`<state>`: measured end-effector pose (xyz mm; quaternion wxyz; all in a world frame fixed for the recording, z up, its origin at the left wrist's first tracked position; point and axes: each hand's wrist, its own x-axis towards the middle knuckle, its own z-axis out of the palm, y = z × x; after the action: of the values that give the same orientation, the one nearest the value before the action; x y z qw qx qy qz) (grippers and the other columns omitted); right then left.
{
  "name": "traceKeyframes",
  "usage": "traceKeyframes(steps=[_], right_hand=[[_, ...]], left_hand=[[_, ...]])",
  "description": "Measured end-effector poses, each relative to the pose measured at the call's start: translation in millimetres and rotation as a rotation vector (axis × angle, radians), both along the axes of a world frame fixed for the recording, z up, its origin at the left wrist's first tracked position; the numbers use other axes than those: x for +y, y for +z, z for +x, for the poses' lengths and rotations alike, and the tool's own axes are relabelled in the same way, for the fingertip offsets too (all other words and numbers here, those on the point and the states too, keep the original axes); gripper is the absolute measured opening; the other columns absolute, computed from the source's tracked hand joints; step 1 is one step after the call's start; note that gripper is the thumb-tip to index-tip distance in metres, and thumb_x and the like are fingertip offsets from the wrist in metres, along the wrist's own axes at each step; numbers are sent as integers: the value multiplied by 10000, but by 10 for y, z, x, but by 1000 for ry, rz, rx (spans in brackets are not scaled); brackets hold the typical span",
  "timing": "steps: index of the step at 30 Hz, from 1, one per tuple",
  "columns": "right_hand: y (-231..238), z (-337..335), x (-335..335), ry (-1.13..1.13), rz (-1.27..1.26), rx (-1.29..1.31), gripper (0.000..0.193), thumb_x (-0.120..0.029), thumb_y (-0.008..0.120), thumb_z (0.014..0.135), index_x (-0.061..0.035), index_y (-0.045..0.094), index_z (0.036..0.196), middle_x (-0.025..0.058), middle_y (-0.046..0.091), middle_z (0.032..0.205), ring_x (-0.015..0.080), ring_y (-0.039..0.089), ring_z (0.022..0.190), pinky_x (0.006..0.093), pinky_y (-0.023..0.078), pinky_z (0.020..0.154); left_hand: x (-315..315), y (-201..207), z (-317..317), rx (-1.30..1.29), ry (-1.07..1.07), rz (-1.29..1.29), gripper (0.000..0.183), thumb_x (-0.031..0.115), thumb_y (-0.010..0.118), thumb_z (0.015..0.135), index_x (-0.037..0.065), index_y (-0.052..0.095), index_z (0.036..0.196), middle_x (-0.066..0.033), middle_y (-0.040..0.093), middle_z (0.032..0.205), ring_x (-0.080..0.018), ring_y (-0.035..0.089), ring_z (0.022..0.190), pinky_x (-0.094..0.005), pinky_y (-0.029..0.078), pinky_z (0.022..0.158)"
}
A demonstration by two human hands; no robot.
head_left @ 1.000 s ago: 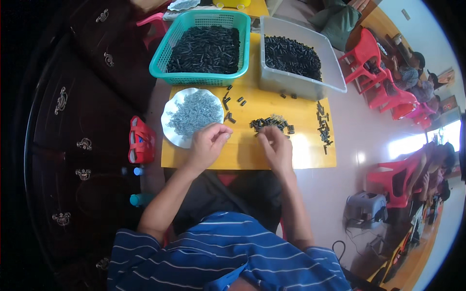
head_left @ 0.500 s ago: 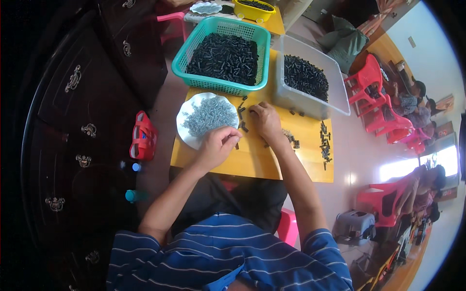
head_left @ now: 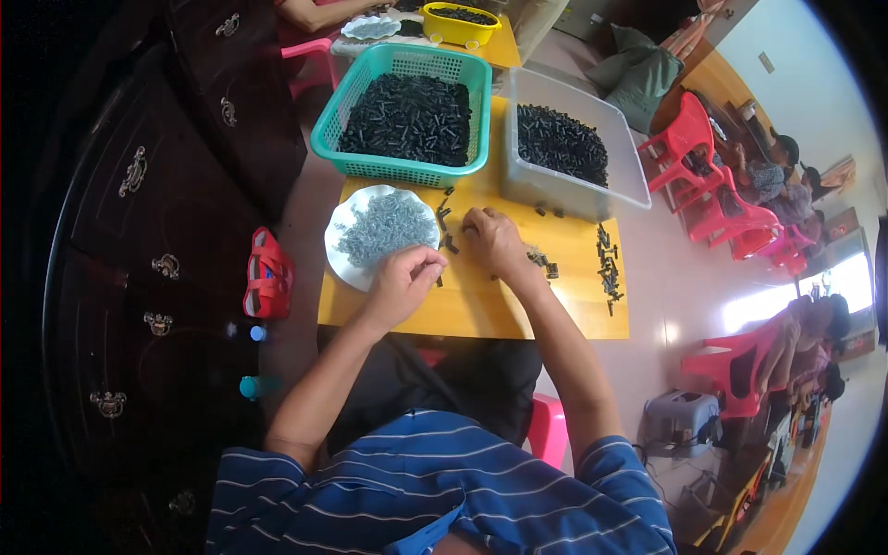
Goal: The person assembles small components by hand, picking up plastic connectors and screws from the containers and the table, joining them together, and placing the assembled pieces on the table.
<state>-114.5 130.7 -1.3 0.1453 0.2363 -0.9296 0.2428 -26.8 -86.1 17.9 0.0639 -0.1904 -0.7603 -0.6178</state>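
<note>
My left hand [head_left: 403,283] is closed in a pinch at the right rim of a white scalloped plate [head_left: 340,268]. Thumb and forefinger meet, and whatever sits between them is too small to make out. Heaped on that plate are small clear pieces [head_left: 388,227]. Fingers curled downward, my right hand [head_left: 500,244] rests low over the yellow table [head_left: 481,314]; its fingertips hide anything they pinch. Between both hands lie several short black tubular pieces [head_left: 447,222]. Beside my right wrist is a little pile of tan and dark bits [head_left: 541,262].
Behind the plate stands a green basket [head_left: 402,168] heaped with black pieces. A clear plastic bin [head_left: 578,196] holds more. Black pieces [head_left: 608,268] line the table's right side. Across the far end show a yellow tub [head_left: 453,31] and another person's arm [head_left: 319,13]. Dark drawers [head_left: 139,250] flank the left.
The whole view has shifted slightly, so the table and containers sit further left. Both hands keep nearly the same place over the table. More of the other person's arm shows at the far end.
</note>
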Motion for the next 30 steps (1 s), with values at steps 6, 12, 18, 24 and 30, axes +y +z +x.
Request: traceKeyframes(steps=[6, 12, 18, 24, 30], right_hand=[[47, 40, 38, -66, -5, -30, 130, -70, 659, 852, -25, 620, 967, 216, 661, 909, 414, 646, 866, 489, 525, 792], [533, 49, -19, -6, -159, 33, 143, -70, 641, 882, -17, 604, 1010, 190, 661, 916, 406, 653, 818, 467, 525, 743], [615, 90, 305, -72, -126, -31, 106, -53, 636, 883, -29, 623, 985, 207, 658, 910, 418, 644, 858, 479, 515, 760], [995, 153, 654, -134, -213, 42, 109, -33, 635, 881, -13, 630, 988, 186, 670, 894, 360, 676, 810, 432, 524, 715], [1624, -376, 994, -307, -216, 353, 220, -7, 665, 864, -21, 655, 1084, 133, 666, 848, 250, 675, 728, 349, 532, 682]], left_hand=[[9, 62, 20, -12, -3, 1, 76, 43, 677, 924, -8, 687, 980, -23, 661, 836, -78, 575, 706, -245, 470, 644], [4, 60, 22, 7, 5, 2, 75, 36, 663, 914, -11, 684, 968, -68, 678, 831, -126, 612, 693, -280, 489, 644], [3, 65, 28, 0, -17, -7, 65, 36, 669, 919, -9, 683, 964, -43, 666, 833, -96, 592, 696, -257, 477, 641], [-5, 41, 54, 20, -7, -31, 62, 27, 657, 914, -15, 677, 955, -45, 660, 812, -97, 591, 684, -261, 479, 632], [43, 35, 41, 15, -31, -31, 70, 29, 656, 913, -20, 677, 959, -47, 661, 812, -101, 594, 685, -261, 478, 632]])
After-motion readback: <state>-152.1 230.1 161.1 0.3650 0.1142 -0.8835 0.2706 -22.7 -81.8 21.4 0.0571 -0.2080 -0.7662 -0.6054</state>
